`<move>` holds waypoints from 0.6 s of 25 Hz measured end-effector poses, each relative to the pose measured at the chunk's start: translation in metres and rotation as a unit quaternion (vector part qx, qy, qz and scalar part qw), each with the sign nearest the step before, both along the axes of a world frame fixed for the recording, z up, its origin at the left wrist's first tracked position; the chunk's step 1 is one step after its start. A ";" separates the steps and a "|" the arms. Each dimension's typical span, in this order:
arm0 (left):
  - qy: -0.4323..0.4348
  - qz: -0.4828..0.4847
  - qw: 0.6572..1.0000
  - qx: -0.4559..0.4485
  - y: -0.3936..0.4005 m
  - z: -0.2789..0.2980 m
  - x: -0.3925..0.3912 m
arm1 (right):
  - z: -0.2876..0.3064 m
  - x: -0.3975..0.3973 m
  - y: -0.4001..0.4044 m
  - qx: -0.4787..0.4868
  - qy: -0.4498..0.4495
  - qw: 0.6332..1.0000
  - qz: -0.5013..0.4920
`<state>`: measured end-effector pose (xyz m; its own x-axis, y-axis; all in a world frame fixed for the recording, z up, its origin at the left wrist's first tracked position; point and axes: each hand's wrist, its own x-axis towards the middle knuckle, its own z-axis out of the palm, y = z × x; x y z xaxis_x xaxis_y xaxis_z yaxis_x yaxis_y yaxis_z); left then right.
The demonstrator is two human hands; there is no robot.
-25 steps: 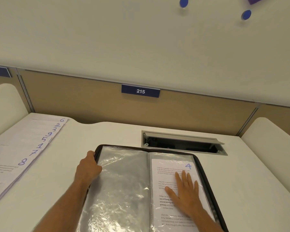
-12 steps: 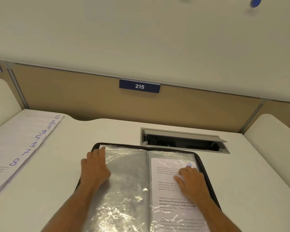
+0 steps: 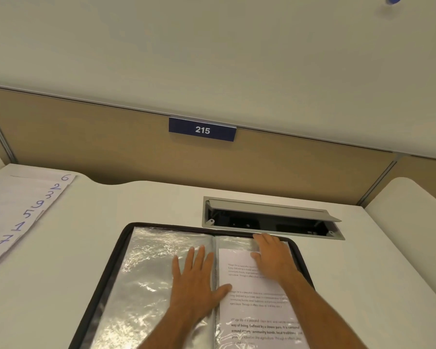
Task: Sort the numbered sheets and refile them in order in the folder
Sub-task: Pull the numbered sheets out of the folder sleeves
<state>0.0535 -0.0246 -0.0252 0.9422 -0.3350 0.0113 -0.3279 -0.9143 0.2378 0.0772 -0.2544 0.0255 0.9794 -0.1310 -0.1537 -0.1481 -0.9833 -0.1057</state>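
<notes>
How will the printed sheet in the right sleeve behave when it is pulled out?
The sheet looks thin, so it will probably bend and flop. The plastic sleeve is glossy and wrinkled, so the sheet may slide or catch. The right hand rests at its top.

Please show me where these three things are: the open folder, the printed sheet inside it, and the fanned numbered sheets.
open folder (image 3: 116,260): head view, its dark left rim.
printed sheet (image 3: 257,311): head view, middle of its text.
fanned numbered sheets (image 3: 18,226): head view, beside the handwritten 1.

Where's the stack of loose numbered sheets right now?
In the head view, the numbered sheets lie fanned at the desk's far left edge, apart from the open folder where both hands rest.
</notes>
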 end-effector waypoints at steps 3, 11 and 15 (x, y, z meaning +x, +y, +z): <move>-0.005 -0.025 1.000 -0.004 0.004 -0.011 -0.002 | 0.003 0.010 0.000 -0.003 0.020 1.000 -0.002; -0.010 -0.020 1.000 -0.021 0.006 -0.020 -0.001 | 0.015 0.012 0.001 -0.052 -0.040 0.998 -0.002; -0.016 -0.021 0.999 -0.025 0.005 -0.020 -0.001 | 0.018 0.008 0.003 -0.049 -0.031 0.998 0.003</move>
